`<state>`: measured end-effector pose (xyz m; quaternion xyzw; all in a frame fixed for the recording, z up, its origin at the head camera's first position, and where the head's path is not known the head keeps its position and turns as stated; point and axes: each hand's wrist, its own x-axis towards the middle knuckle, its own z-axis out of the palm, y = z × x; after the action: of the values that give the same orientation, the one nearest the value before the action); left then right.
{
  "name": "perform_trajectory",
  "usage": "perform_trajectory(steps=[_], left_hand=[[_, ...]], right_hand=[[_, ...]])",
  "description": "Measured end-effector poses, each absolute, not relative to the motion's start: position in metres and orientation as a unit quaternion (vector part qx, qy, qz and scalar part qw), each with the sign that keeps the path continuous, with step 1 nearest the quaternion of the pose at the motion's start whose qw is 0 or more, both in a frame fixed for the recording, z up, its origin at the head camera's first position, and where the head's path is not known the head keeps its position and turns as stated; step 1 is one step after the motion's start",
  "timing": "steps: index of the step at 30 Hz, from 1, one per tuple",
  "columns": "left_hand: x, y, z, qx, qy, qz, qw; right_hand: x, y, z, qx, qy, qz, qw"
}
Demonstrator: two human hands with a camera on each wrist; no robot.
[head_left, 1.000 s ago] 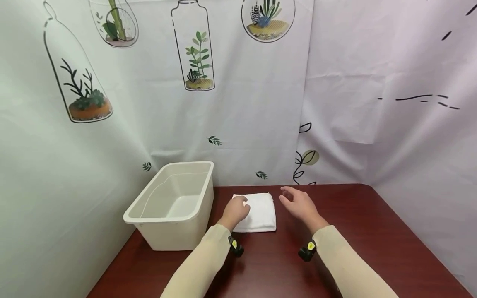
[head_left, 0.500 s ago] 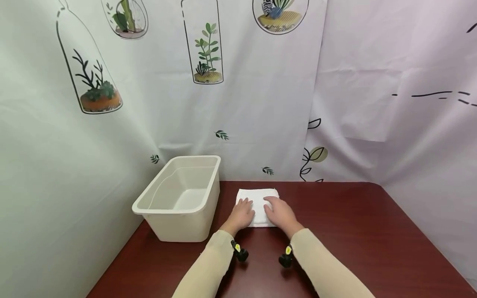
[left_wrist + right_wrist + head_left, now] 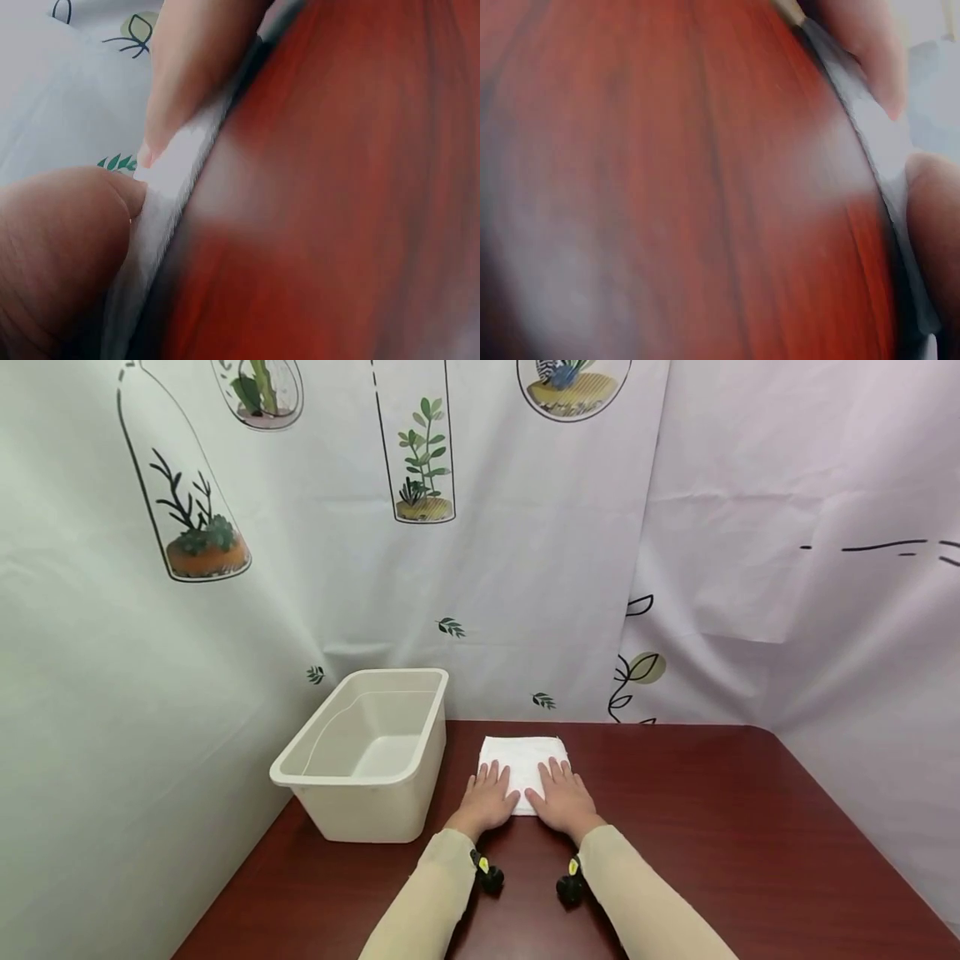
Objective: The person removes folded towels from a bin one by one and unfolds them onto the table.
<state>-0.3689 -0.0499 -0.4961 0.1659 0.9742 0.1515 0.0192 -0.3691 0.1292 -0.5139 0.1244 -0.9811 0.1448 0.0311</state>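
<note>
A folded white cloth, towel-like, lies flat on the table toward its back edge. My left hand rests palm down on the cloth's left part, fingers straight and a little spread. On its right part my right hand lies the same way, thumb pointing toward the other thumb. Between the two thumbs a strip of cloth shows. In the left wrist view the cloth's near edge runs under both hands; the right wrist view shows that cloth edge too, with fingers on top. The palms hide the cloth's near corners.
Left of the cloth stands an off-white plastic tub, its inside bare. The dark red wooden table extends to the right. A white printed curtain hangs right behind the table and along both sides.
Both hands have come down onto the cloth, the right one moving in from the right. Their fingers have straightened and spread flat. The head view has shifted slightly.
</note>
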Motion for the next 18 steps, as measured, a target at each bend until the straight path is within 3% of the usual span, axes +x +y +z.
perform_trajectory(steps=[10,18], left_hand=[[-0.371,-0.072,-0.509,0.162,0.969,0.183,0.025],[-0.372,-0.085,-0.516,0.171,0.963,0.209,-0.013]], right_hand=[[-0.366,0.148,-0.52,0.086,-0.975,0.201,0.046],[-0.364,0.154,-0.52,0.032,-0.972,0.217,0.083]])
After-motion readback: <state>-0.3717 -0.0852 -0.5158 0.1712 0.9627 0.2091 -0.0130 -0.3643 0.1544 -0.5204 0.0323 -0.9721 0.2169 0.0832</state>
